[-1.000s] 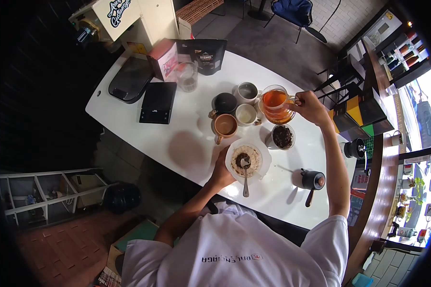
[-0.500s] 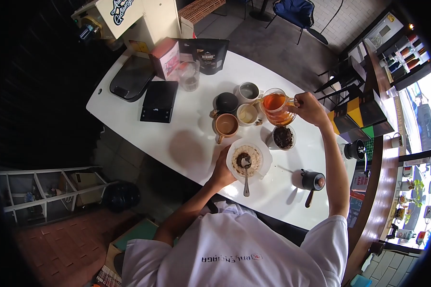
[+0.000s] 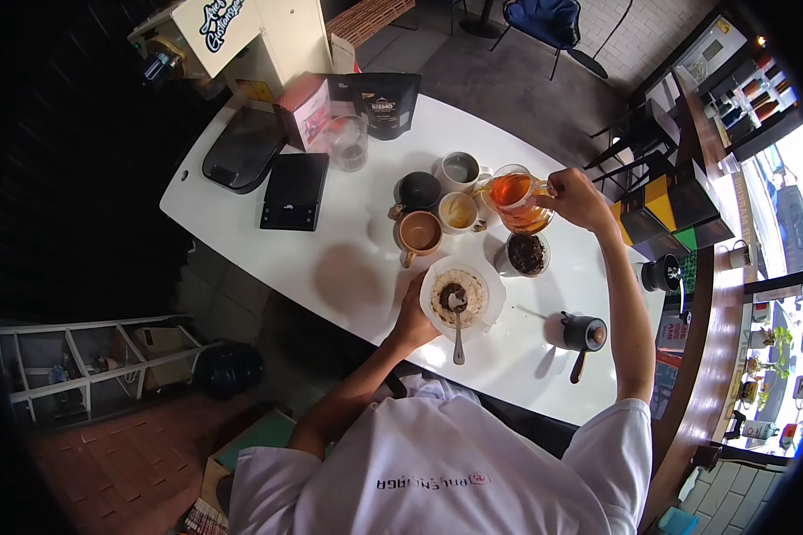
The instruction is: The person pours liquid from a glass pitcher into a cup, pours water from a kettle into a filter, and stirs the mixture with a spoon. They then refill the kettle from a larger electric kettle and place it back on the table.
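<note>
My right hand point(image 3: 580, 201) is closed round the handle of a glass jug point(image 3: 528, 218) of amber liquid. The jug tilts left, its spout at a cream cup point(image 3: 459, 198) with some yellowish liquid inside. Three more cups stand close by: a grey-white one point(image 3: 461, 168), a black one point(image 3: 419, 190) and a brown one point(image 3: 420, 233). My left hand point(image 3: 415, 318) is curled against the side of a white bowl-like vessel point(image 3: 491, 308), its fingers partly hidden. Dark residue and a metal spoon point(image 3: 459, 339) are in that vessel. Below the jug stands a glass of dark grounds point(image 3: 526, 255).
A dark pot with a wooden handle point(image 3: 583, 334) stands at the right. Further left are a black scale point(image 3: 293, 192), a clear plastic cup point(image 3: 350, 143), a red-and-white box point(image 3: 305, 111) and a black coffee bag point(image 3: 379, 104). A hand grinder point(image 3: 661, 275) is near the table's right edge.
The cream cup's contents look more yellow than before. The jug stays tilted over it in my right hand, almost unmoved. My left hand keeps its place on the white vessel.
</note>
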Motion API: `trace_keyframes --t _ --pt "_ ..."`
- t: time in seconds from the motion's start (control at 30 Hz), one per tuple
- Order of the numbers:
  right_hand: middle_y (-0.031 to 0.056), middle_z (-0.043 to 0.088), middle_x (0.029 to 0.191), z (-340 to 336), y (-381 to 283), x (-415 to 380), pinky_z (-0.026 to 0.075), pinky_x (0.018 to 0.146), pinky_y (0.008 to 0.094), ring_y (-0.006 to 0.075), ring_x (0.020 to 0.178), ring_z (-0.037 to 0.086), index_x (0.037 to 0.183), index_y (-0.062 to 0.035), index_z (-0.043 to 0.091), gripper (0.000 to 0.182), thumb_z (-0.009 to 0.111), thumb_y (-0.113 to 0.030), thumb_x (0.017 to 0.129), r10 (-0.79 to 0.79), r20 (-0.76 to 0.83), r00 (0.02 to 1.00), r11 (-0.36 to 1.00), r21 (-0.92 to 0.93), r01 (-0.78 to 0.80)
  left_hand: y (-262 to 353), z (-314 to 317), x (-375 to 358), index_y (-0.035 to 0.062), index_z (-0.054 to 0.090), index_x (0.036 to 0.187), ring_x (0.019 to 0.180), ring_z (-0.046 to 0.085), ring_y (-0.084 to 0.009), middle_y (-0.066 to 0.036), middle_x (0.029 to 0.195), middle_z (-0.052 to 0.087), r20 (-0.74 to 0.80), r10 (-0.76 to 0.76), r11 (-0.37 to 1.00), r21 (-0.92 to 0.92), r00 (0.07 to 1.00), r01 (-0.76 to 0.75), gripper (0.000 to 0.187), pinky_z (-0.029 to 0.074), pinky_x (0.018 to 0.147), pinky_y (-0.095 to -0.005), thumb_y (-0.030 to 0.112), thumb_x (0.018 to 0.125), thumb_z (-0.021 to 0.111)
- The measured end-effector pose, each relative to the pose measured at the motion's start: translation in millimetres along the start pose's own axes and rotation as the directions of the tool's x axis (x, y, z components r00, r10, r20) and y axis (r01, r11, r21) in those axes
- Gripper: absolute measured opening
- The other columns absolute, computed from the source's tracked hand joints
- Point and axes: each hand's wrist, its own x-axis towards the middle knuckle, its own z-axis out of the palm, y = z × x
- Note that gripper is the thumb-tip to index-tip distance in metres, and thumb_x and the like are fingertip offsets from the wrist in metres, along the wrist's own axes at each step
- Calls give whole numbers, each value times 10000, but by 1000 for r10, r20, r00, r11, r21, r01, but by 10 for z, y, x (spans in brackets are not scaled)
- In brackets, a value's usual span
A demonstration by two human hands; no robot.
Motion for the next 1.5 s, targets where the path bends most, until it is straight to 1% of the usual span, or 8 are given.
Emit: trace_keyframes --t 0.2,0.37,0.73,0.8,0.83,1.13,1.2,1.5 --pt "143 505 601 -12 -2 -8 425 634 409 301 639 512 619 17 511 519 837 -377 707 0 -6 1000 1000 -21 0 -7 10 -6 31 540 1287 1207 514 -332 -160 1293 551 -3 9 1000 -21 1000 -9 787 413 1027 -424 206 615 910" --pt "151 528 614 -44 -35 -7 430 635 415 306 643 533 620 12 526 498 834 -369 709 19 20 1000 999 -36 -18 -75 -4 -31 29 531 1292 1208 514 -337 -169 1297 546 15 -1 998 59 1000 0 798 416 1025 -427 208 614 912" --pt "155 590 655 -85 -51 -9 460 676 413 319 680 590 659 5 575 479 832 -394 724 41 31 999 997 -65 -39 40 -7 6 30 515 1305 1195 530 -343 -171 1290 548 1 30 999 34 1000 -30 813 427 1018 -424 203 617 912" --pt "96 346 537 -56 -11 -16 319 525 391 210 542 312 615 36 448 611 830 -420 754 -77 -50 996 996 -45 75 38 -2 6 30 513 1307 1191 533 -343 -172 1291 548 -10 39 998 40 999 -38 816 428 1017 -423 203 617 912" --pt "96 346 537 -51 -6 -14 319 525 391 210 542 312 615 36 448 611 830 -420 754 -77 -50 996 996 -44 75 7 4 1 30 516 1303 1195 530 -344 -172 1293 547 -13 31 999 21 999 -31 811 427 1018 -425 206 618 912" --pt "115 462 571 -61 -3 -26 362 557 388 224 562 398 635 33 493 566 842 -401 737 -70 -81 994 994 -87 63 -92 20 -22 31 534 1287 1215 510 -352 -175 1304 546 -1 11 1000 6 1000 -11 789 420 1023 -438 216 619 909" --pt "111 490 584 -46 8 -25 374 568 389 230 569 428 637 27 505 556 846 -402 730 -94 -125 988 992 -100 82 -82 14 -21 31 535 1286 1214 511 -352 -176 1304 546 4 10 1000 12 1000 -10 787 420 1023 -439 214 619 909" --pt "113 528 597 -81 -26 -17 393 579 390 236 571 469 666 27 560 516 848 -396 730 -66 -79 995 993 -105 58 -6 4 3 28 544 1272 1198 527 -356 -178 1282 559 -8 33 999 32 999 -32 768 430 1015 -438 209 621 909"
